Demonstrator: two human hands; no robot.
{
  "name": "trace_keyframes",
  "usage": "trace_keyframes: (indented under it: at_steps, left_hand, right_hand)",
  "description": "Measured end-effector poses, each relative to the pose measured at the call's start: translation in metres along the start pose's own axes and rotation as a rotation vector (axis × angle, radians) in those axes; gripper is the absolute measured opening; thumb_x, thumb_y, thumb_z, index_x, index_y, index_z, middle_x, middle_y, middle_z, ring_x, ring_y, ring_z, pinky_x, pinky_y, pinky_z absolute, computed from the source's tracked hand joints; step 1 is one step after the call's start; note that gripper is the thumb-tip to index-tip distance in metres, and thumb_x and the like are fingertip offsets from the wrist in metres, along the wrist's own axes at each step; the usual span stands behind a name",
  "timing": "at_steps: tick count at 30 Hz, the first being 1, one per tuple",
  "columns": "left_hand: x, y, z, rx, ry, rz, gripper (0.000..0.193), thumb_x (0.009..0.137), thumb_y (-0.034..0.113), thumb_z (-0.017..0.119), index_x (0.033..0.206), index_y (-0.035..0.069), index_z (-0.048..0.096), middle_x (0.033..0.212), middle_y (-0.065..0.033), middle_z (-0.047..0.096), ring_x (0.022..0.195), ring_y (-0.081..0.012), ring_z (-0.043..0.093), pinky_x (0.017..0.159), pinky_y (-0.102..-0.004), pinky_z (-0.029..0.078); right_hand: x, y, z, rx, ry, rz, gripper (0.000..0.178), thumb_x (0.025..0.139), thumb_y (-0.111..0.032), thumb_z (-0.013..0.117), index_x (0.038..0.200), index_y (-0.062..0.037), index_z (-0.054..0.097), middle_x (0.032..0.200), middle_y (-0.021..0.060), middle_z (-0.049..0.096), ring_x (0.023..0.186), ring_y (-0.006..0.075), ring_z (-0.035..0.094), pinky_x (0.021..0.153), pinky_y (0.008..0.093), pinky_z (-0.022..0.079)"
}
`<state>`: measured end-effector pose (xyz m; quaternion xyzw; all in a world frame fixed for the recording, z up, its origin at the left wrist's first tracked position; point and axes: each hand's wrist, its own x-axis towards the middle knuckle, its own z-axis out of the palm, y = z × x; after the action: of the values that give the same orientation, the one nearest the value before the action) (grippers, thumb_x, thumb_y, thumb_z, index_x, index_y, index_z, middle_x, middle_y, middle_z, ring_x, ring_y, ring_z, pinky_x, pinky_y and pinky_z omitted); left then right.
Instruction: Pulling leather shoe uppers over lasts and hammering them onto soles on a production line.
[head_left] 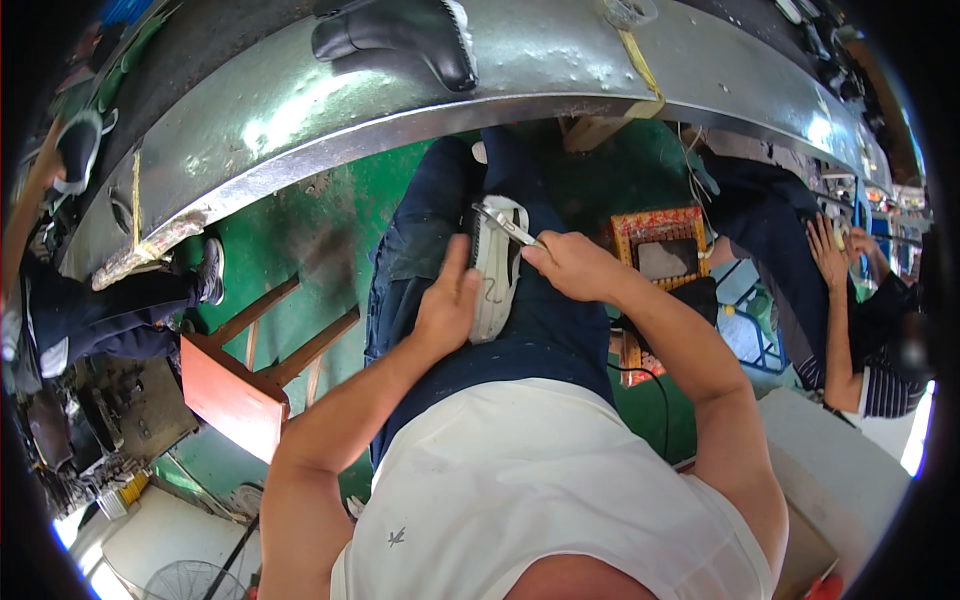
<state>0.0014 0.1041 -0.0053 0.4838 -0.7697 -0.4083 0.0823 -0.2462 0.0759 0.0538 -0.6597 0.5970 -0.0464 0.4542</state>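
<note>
On my lap lies a pale, grey-white shoe (492, 293) with its long axis pointing away from me and a dark rim along part of its left side. It appears to be bottom up. My left hand (447, 308) holds it from the left, its thumb side against the pale surface; the fingertips underneath are hidden. My right hand (573, 266) is closed around the handle of a metal tool that looks like pliers (508, 226). The tool's head touches or hovers over the shoe's far end; I cannot tell which.
A metal-covered bench (560, 60) curves across in front of me, with a black boot (405, 42) on it. At my left stands a reddish wooden stool (232, 390); at my right, a patterned stool (660, 250). Another person (780, 215) sits farther right. A leg (130, 305) shows at left.
</note>
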Motion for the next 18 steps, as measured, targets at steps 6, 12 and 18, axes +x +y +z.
trace_keyframes:
  at_steps: [6, 12, 18]
  left_hand:
    - [-0.003, -0.01, 0.016, -0.464, 0.16, -0.32, 0.067, 0.096, 0.028, 0.062, 0.145, -0.012, 0.041, 0.142, -0.034, 0.051, 0.129, -0.0424, 0.056, 0.111, -0.0378, 0.042]
    - [-0.003, 0.022, -0.018, -0.265, -0.164, -0.343, 0.108, 0.08, 0.023, 0.079, 0.16, 0.005, 0.01, 0.125, -0.0342, 0.061, 0.117, -0.0441, 0.063, 0.103, -0.0418, 0.048]
    - [-0.007, 0.043, -0.1, 0.005, 0.138, 0.057, 0.077, 0.075, 0.011, 0.079, 0.142, 0.006, 0.042, 0.113, -0.0264, 0.069, 0.102, -0.0429, 0.068, 0.092, -0.0435, 0.055]
  right_hand:
    - [-0.024, -0.002, 0.018, 0.024, -0.105, 0.043, 0.046, 0.105, -0.04, 0.046, 0.099, 0.003, 0.062, 0.092, 0.0291, 0.067, 0.093, 0.0484, 0.064, 0.081, 0.0522, 0.049]
    - [-0.031, 0.02, 0.04, 0.16, -0.092, 0.067, 0.041, 0.107, -0.034, 0.045, 0.093, 0.0017, 0.06, 0.079, 0.0114, 0.067, 0.068, 0.0202, 0.066, 0.068, 0.0352, 0.053]
    - [-0.06, 0.05, 0.034, 0.677, 0.1, 0.073, 0.042, 0.11, -0.037, 0.041, 0.115, 0.001, 0.056, 0.092, 0.007, 0.064, 0.076, 0.0149, 0.064, 0.072, 0.0305, 0.052]
